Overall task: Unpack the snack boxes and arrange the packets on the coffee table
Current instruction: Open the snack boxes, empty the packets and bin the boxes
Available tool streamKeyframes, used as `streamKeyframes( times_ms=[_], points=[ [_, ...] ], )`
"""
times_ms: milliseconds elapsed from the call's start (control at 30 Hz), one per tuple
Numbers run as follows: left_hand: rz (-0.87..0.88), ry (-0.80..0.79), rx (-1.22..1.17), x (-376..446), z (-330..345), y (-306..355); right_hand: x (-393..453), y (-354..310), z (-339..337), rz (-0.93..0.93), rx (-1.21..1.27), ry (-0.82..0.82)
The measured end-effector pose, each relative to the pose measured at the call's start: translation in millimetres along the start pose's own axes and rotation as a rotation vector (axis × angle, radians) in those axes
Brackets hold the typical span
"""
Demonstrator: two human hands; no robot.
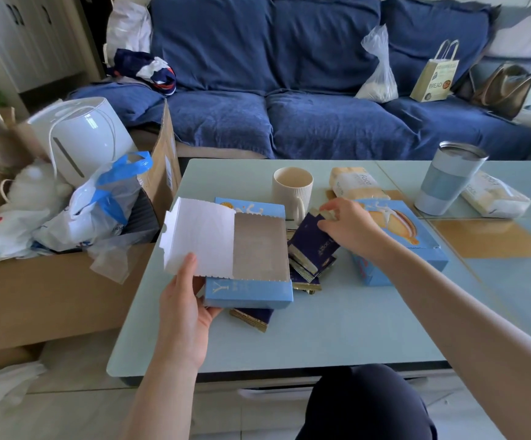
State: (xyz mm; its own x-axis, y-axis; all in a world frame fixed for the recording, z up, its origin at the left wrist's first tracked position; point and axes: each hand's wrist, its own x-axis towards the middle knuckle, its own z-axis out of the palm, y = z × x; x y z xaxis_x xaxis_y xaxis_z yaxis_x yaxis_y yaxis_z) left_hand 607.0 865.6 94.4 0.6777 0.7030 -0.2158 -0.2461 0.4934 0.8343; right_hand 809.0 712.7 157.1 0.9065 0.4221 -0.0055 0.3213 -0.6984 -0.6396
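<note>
An opened light-blue snack box sits on the pale blue coffee table, its white lid flap folded out to the left. My left hand grips the box's near-left corner, thumb on the flap. My right hand pinches the top edge of a dark navy packet just right of the box. More navy packets lie piled beneath it, and one pokes out under the box's front. A second, closed blue snack box lies under my right wrist.
A ribbed cream mug stands behind the packets. Two pale wrapped packs and a grey-blue tumbler occupy the table's back right. A cardboard carton full of bags stands left of the table. The blue sofa lies behind.
</note>
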Motion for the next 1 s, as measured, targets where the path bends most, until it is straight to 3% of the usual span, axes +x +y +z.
streamKeyframes(
  times_ms=[200,433,600,767,1000],
  points=[
    [-0.021,-0.011,-0.007,0.7,0.0,-2.8,7.0,9.6,10.9,-0.085,-0.166,-0.051],
    [-0.034,-0.030,-0.020,0.4,1.4,-3.3,-3.3,10.8,8.8,-0.187,-0.213,0.041],
    [-0.056,-0.054,-0.050,-2.2,10.7,-4.7,-30.6,-1.9,8.9,-0.109,0.155,0.036],
    [-0.083,-0.135,-0.095,-8.3,23.5,-3.9,-59.4,-12.2,3.6,0.082,0.738,-0.232],
    [-0.123,-0.250,-0.068,-18.4,39.8,-4.2,-69.4,3.3,-10.7,0.160,0.855,-0.199]
  ],
)
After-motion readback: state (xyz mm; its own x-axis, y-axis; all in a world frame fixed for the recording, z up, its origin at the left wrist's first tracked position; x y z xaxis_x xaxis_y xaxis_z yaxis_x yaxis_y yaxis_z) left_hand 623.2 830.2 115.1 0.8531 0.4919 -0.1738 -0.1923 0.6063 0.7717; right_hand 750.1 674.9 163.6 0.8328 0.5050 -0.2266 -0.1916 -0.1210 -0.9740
